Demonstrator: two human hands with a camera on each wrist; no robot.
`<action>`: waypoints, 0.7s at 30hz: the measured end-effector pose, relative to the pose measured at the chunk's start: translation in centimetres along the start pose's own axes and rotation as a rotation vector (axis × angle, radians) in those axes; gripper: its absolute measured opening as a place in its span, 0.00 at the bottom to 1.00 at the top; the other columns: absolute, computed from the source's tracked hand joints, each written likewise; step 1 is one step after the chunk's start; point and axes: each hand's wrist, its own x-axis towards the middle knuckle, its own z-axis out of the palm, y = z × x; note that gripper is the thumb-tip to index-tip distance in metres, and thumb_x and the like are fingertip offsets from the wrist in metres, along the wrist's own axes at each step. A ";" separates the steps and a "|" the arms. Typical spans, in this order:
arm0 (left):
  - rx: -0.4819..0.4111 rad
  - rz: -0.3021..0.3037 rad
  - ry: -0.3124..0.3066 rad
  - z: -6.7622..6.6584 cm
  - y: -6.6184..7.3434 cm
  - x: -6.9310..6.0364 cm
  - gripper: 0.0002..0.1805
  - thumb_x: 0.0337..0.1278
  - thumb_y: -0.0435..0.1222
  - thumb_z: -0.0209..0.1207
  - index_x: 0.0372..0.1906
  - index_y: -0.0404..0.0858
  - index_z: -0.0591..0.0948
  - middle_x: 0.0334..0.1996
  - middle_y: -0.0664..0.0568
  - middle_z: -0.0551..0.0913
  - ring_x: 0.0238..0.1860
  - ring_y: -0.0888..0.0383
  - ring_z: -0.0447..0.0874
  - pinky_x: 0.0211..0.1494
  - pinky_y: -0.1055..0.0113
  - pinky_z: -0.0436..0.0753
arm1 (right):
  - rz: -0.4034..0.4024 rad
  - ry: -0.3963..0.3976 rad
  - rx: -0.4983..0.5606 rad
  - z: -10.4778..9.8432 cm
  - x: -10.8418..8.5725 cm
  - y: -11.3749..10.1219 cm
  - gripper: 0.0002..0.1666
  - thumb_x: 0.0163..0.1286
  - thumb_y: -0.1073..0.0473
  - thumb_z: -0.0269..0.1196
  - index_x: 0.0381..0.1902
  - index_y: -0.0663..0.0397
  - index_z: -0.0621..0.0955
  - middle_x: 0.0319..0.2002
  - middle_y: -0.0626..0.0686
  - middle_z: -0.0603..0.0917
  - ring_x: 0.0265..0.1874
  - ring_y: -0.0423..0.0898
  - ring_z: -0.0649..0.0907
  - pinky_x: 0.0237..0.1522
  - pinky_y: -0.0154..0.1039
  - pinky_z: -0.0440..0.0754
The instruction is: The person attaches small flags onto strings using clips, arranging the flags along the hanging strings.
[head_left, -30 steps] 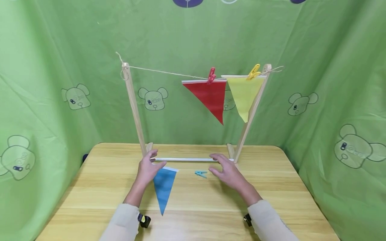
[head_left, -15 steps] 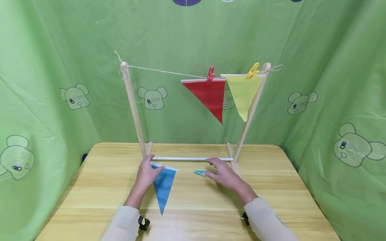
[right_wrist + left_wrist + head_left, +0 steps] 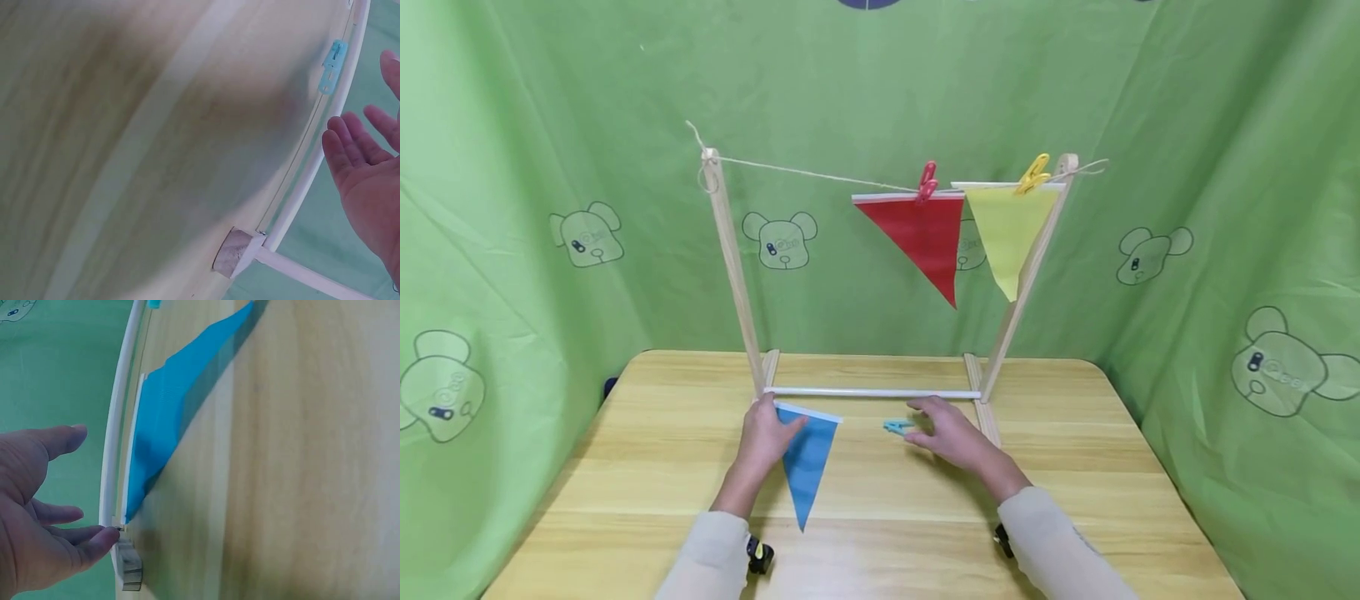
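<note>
Left hand (image 3: 766, 435) (fingers parted) near blue flag (image 3: 808, 467), right hand (image 3: 953, 435) — likewise — beside teal clothespin (image 3: 894, 427)

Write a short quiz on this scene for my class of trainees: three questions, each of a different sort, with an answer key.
1. Count: how many flags hang from the string?
2. Choose: what colour is the flag lying on the table?
A) red
B) yellow
C) blue
3. Fill in: the turquoise peg is nearer the person's ____ hand.

Key:
1. Two: the red flag and the yellow flag.
2. C, the blue flag.
3. Right; the right hand is open beside it.
</note>
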 end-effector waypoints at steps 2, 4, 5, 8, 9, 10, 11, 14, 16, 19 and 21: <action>-0.003 -0.006 0.009 0.1 -0.1 0.1 0.43 0.57 0.40 0.73 0.69 0.19 0.67 0.58 0.23 0.77 0.59 0.32 0.80 0.62 0.41 0.82 | 0.001 0.000 -0.002 0.1 0.1 0.0 0.39 0.68 0.46 0.72 0.72 0.54 0.74 0.67 0.57 0.78 0.63 0.56 0.80 0.66 0.55 0.79; -0.004 -0.011 0.015 0.3 -0.2 0.1 0.43 0.57 0.40 0.73 0.68 0.18 0.68 0.57 0.24 0.77 0.58 0.33 0.80 0.61 0.41 0.82 | 0.004 -0.002 -0.002 0.1 0.2 -0.1 0.39 0.68 0.47 0.72 0.72 0.55 0.74 0.67 0.57 0.78 0.63 0.56 0.80 0.67 0.55 0.79; 0.000 -0.011 0.018 0.4 -0.3 0.2 0.43 0.56 0.40 0.73 0.68 0.18 0.68 0.56 0.24 0.77 0.57 0.33 0.81 0.61 0.41 0.82 | 0.005 -0.002 -0.004 0.1 0.2 -0.1 0.39 0.68 0.47 0.72 0.71 0.55 0.74 0.66 0.57 0.78 0.63 0.56 0.80 0.67 0.56 0.78; 0.022 -0.005 0.030 0.7 -0.3 0.2 0.42 0.56 0.39 0.74 0.67 0.18 0.69 0.55 0.25 0.79 0.54 0.36 0.82 0.58 0.42 0.84 | 0.007 -0.008 -0.015 0.1 0.3 -0.2 0.40 0.67 0.47 0.72 0.72 0.55 0.74 0.67 0.58 0.77 0.65 0.57 0.78 0.69 0.56 0.76; 0.029 -0.002 0.033 0.8 -0.3 0.3 0.42 0.56 0.39 0.74 0.67 0.18 0.69 0.54 0.26 0.79 0.52 0.38 0.83 0.57 0.43 0.85 | 0.006 -0.010 -0.021 0.2 0.4 -0.2 0.40 0.67 0.47 0.72 0.72 0.56 0.74 0.68 0.58 0.76 0.66 0.57 0.78 0.70 0.56 0.76; 0.040 0.002 0.036 0.9 -0.3 0.3 0.41 0.56 0.39 0.74 0.67 0.19 0.69 0.54 0.26 0.80 0.49 0.39 0.83 0.55 0.44 0.85 | 0.006 -0.011 -0.027 0.2 0.4 -0.2 0.40 0.67 0.46 0.72 0.72 0.56 0.74 0.68 0.59 0.76 0.67 0.58 0.77 0.70 0.56 0.75; 0.050 0.006 0.040 0.9 -0.2 0.3 0.41 0.56 0.38 0.74 0.67 0.19 0.69 0.53 0.27 0.81 0.47 0.41 0.83 0.53 0.45 0.86 | 0.002 -0.010 -0.032 0.3 0.5 -0.2 0.40 0.67 0.46 0.73 0.71 0.57 0.74 0.69 0.59 0.76 0.67 0.58 0.77 0.71 0.56 0.74; 0.088 0.013 0.051 1.2 -0.2 0.3 0.41 0.54 0.39 0.75 0.66 0.19 0.71 0.50 0.28 0.83 0.42 0.44 0.82 0.49 0.47 0.87 | -0.001 -0.018 -0.044 0.5 0.7 -0.1 0.41 0.66 0.46 0.73 0.71 0.58 0.74 0.70 0.61 0.75 0.70 0.60 0.74 0.73 0.57 0.71; 0.118 0.009 0.052 1.3 -0.1 0.3 0.40 0.54 0.39 0.75 0.64 0.19 0.73 0.47 0.29 0.83 0.40 0.44 0.82 0.46 0.48 0.87 | 0.005 -0.024 -0.049 0.6 0.9 0.0 0.41 0.66 0.46 0.73 0.71 0.59 0.74 0.71 0.62 0.74 0.71 0.60 0.73 0.74 0.57 0.70; 0.156 0.001 0.045 1.5 0.1 0.3 0.38 0.54 0.40 0.75 0.62 0.18 0.74 0.43 0.30 0.83 0.41 0.43 0.83 0.45 0.48 0.87 | 0.011 -0.030 -0.053 0.9 1.0 0.1 0.41 0.65 0.46 0.74 0.69 0.60 0.75 0.70 0.63 0.75 0.71 0.61 0.73 0.74 0.57 0.69; 0.178 -0.006 0.037 1.6 0.2 0.4 0.38 0.55 0.41 0.75 0.61 0.18 0.74 0.44 0.30 0.83 0.44 0.40 0.83 0.47 0.48 0.86 | 0.016 -0.035 -0.061 1.0 1.1 0.1 0.41 0.64 0.46 0.75 0.68 0.61 0.76 0.68 0.62 0.76 0.70 0.60 0.74 0.74 0.56 0.70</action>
